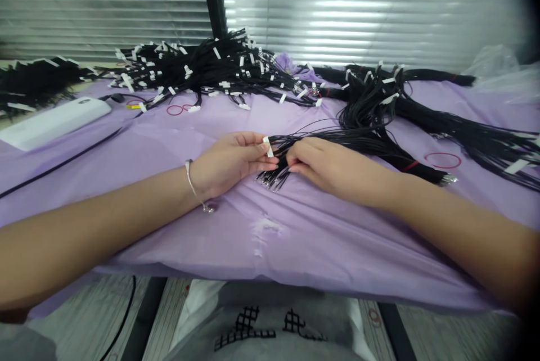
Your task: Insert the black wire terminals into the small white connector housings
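Observation:
My left hand (240,158) pinches a black wire that carries a small white label (268,147), close to the loose ends of a bundle of thin black wires (350,137). Just right of it, my right hand (324,167) has its fingers curled closed over the same wires; exactly which strands it grips is hidden. Small metal tips (268,182) fan out below the fingers. The bundle runs to the right behind my right wrist, near a red band (410,166) around black wires with silvery ends (449,179).
A purple sheet (169,231) covers the table. Large heaps of labelled black wires (198,63) lie along the back by the blinds (320,7). More bundled wires (468,130) are at right. On the left are a white device (57,119) and its black cord (63,159).

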`<action>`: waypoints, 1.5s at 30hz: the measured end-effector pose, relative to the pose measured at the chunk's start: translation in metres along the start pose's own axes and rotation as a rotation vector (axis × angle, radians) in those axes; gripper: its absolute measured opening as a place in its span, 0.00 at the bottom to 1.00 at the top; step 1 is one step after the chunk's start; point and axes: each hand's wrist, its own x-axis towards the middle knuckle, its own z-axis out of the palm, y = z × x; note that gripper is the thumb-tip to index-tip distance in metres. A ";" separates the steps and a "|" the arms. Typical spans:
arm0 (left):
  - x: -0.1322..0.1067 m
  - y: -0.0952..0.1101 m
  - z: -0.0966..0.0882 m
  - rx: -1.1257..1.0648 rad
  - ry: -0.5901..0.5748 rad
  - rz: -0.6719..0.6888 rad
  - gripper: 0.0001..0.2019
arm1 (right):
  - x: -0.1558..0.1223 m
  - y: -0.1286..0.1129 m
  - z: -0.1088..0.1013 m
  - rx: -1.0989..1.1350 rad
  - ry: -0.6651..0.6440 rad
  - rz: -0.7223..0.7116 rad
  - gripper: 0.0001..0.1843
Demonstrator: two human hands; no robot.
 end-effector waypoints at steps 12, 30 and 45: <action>-0.002 -0.001 0.002 0.072 -0.029 0.039 0.03 | 0.000 -0.011 -0.006 0.148 0.197 -0.030 0.07; -0.001 -0.005 -0.003 0.193 -0.082 0.080 0.04 | -0.002 -0.022 -0.009 0.105 0.025 0.046 0.09; -0.005 0.001 0.004 0.253 -0.068 0.052 0.03 | -0.001 -0.016 -0.004 0.297 0.241 0.306 0.05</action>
